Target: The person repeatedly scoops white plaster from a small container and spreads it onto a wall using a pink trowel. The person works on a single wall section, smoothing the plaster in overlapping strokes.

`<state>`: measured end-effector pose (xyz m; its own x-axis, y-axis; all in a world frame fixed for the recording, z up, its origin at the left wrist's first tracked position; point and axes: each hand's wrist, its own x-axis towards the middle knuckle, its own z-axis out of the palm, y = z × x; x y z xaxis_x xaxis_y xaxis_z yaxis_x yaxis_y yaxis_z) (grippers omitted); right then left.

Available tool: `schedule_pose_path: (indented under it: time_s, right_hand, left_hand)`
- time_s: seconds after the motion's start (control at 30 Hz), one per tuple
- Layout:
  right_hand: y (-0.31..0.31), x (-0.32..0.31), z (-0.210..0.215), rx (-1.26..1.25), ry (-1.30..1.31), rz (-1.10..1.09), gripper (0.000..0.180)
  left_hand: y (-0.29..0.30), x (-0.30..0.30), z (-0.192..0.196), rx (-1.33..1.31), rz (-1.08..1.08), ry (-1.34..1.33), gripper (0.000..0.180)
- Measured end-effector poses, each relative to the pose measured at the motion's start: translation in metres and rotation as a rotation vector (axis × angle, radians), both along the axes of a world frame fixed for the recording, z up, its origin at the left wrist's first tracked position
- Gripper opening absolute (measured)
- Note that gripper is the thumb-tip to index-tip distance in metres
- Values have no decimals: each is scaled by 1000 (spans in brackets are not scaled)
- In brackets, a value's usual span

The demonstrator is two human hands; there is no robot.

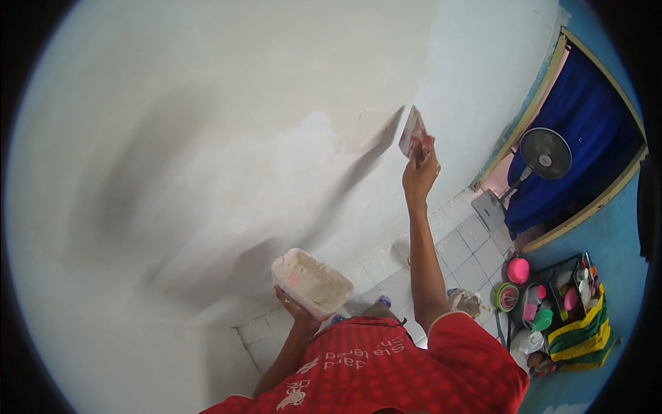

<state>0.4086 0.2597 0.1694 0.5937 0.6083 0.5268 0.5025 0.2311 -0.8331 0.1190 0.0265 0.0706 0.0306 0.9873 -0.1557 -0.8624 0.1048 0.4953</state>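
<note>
Scraper (412, 132) is gripped in the right hand (422, 178), at right of centre in the frame, and is held close to a patchy pale wall (262, 83); whether contact is made cannot be told from this angle. At lower centre, a tub (317, 281) is grasped in the left hand (296, 310), which is wrapped about its lower left side, with the open top turned toward the camera and the inside coated in pale smears. How much paste is left in it cannot be judged. The wall could be scored, it is judged, if the scraper were tipped onto a corner or pressed too hard, and ridges could be left if the pressure were uneven. The tub, supported from one side only, could be tilted or dropped should the left hand's hold be loosened during a long reach, and the tiled floor (472, 231) below could then be spattered. A slip underfoot might be caused by any such spill. At far right, a fan (545, 153) is seen in front of a blue curtain (600, 90); fresh paste might be dried too quickly if air were blown across it. Bowls (518, 270) and a striped bag (583, 338), gathered at lower right, could be dirtied by stray drips if work were carried that way.
</note>
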Motion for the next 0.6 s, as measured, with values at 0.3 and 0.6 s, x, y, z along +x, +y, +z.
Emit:
schedule_pose_path:
  time_s: [0.3, 0.6]
  right_hand:
    - [-36, -102, 48, 216, -194, 137, 49]
    - [-68, -101, -56, -47, 42, 815, 30]
  left_hand:
    - [-8, 1, 7, 2, -9, -111, 84]
    - [-3, -7, -4, -65, 70, -27, 83]
